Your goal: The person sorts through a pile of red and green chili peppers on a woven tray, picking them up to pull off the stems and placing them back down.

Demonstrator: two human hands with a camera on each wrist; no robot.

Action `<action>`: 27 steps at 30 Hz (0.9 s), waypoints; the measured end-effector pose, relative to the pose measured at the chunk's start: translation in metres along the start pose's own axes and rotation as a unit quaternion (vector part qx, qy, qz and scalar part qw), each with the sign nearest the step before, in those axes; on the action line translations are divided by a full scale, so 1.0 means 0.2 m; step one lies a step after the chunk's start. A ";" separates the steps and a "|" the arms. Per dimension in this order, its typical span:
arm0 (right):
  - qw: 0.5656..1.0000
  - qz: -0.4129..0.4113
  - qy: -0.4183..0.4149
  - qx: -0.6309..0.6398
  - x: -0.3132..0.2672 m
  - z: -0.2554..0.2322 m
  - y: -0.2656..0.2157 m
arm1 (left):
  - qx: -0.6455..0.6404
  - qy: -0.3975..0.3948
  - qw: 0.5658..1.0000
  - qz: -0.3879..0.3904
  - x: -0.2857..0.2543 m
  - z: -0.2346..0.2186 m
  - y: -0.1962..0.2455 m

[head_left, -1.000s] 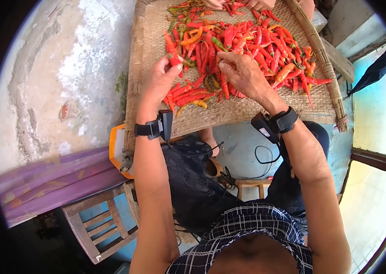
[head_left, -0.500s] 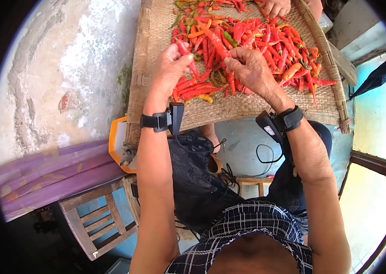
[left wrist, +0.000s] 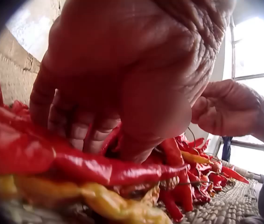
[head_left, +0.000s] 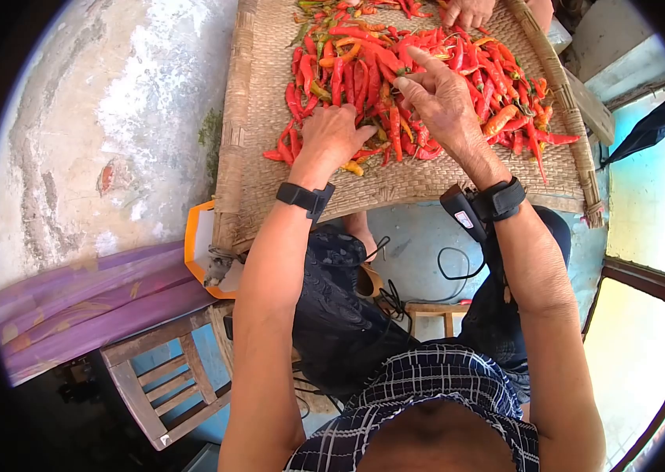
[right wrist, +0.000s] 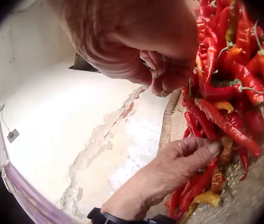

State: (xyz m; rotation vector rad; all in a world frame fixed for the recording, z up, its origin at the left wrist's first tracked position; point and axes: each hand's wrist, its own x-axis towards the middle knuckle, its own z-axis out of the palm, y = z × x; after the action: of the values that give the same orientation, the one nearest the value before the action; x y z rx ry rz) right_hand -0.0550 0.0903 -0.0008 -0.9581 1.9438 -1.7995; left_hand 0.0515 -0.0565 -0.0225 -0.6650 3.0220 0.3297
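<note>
Red chili peppers (head_left: 497, 82) lie heaped on a woven tray (head_left: 269, 189), with a few orange and green ones among them. My left hand (head_left: 328, 138) rests on the near left part of the heap, fingers loosely spread downward and thumb apart; in the left wrist view a red pepper (left wrist: 108, 171) lies in front of that hand (left wrist: 127, 70). My right hand (head_left: 450, 106) is over the middle of the heap, index finger extended, thumb and other fingers pinching the end of a long red pepper (head_left: 379, 53). Its grip is partly hidden in the right wrist view.
Another person's hand (head_left: 470, 12) touches peppers at the far side. A raised rim (head_left: 556, 94) bounds the tray on the right. The stained wall (head_left: 136, 102) stands left, above purple cloth (head_left: 104, 291); a wooden chair (head_left: 132, 393) is at lower left.
My left hand has let go of its red pepper and moved down and right onto the heap. My right hand, now with a long red pepper, has extended its index finger.
</note>
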 end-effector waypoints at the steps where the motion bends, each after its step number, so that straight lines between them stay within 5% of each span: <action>1: 0.999 -0.011 0.007 -0.032 0.00 -0.02 -0.02 | 0.019 -0.008 1.000 -0.014 0.00 0.00 0.02; 8: 0.995 -0.037 -0.018 -0.093 -0.01 -0.01 0.00 | 0.033 -0.068 0.995 -0.064 0.05 0.05 0.04; 13: 0.991 -0.079 -0.016 -0.107 -0.01 -0.02 0.00 | -0.005 -0.022 1.000 -0.020 0.07 0.01 -0.16; 15: 0.992 -0.066 -0.021 -0.102 -0.01 -0.02 -0.01 | -0.202 0.037 0.978 -0.025 0.07 -0.02 -0.23; 17: 0.993 -0.053 -0.029 -0.097 -0.02 -0.02 -0.02 | -0.252 0.036 0.966 -0.049 0.06 -0.08 -0.25; 20: 0.992 -0.048 -0.049 -0.105 -0.03 0.00 -0.03 | -0.472 0.074 0.877 -0.048 0.02 -0.17 -0.21; 27: 0.986 -0.079 -0.112 -0.094 -0.06 0.07 0.05 | -0.527 0.090 0.843 0.056 -0.03 -0.15 0.00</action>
State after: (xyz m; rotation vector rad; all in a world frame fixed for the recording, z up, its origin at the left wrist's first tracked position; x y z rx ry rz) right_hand -0.0400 0.0873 -0.0142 -1.3485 1.9661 -1.5286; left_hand 0.0566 -0.0599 0.0080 -0.5141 2.7934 2.0977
